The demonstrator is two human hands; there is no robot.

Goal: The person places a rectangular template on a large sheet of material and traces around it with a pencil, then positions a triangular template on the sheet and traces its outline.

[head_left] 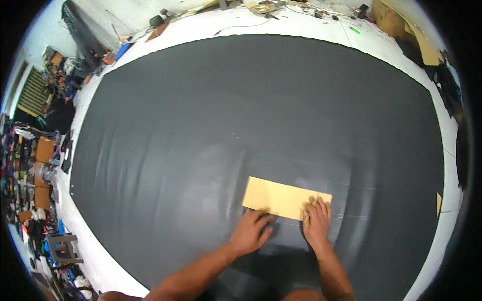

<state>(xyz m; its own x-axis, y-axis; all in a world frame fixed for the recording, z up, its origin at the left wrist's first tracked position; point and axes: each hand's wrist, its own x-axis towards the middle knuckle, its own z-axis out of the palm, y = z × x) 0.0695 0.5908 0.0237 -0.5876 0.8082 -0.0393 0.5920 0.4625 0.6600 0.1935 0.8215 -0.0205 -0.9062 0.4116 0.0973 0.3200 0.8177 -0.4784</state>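
Note:
A tan rectangular piece of card (pixel 283 198) lies flat on a large dark grey sheet (pixel 241 95), which looks like vinyl or leatherette. My right hand (pixel 317 219) rests on the card's right end, fingers stretched out over it. At the card's lower left edge is my left hand (pixel 252 232), its fingers apart and slightly bent, with the tips by the edge. I see nothing held in it. Thin pale straight lines show on the sheet above, below and right of the card.
White floor tiles (pixel 90 236) border the sheet. Crowded shelves (pixel 42 170) and a grey stool (pixel 64 248) stand at the left. Small tools and cords lie along the far wall, with a bright green item (pixel 355 30). A cardboard box (pixel 389 22) is at the far right.

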